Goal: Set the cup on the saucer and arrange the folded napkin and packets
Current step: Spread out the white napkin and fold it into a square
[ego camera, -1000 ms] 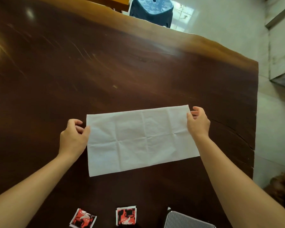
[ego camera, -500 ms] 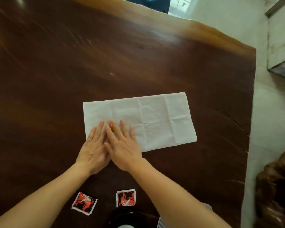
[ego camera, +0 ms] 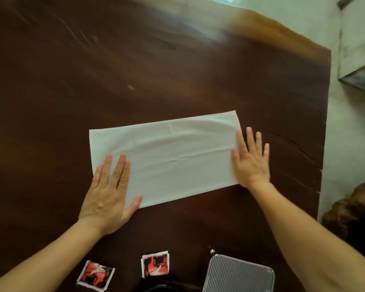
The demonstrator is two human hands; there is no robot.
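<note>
Lying flat mid-table [ego camera: 177, 70], the napkin [ego camera: 167, 159] is pressed by both hands, fingers spread: left hand [ego camera: 109, 192] on its near-left corner, right hand [ego camera: 251, 161] on its right edge. Two packets [ego camera: 155, 264] lie nearer.

Left hand [ego camera: 109, 192], right hand [ego camera: 251, 159] flat on napkin [ego camera: 173, 157].

Dark brown polished wooden table [ego camera: 135, 70] with paler far edge; pale tiled floor [ego camera: 346, 127] right; grey-white cabinet [ego camera: 358, 43] upper right.
</note>
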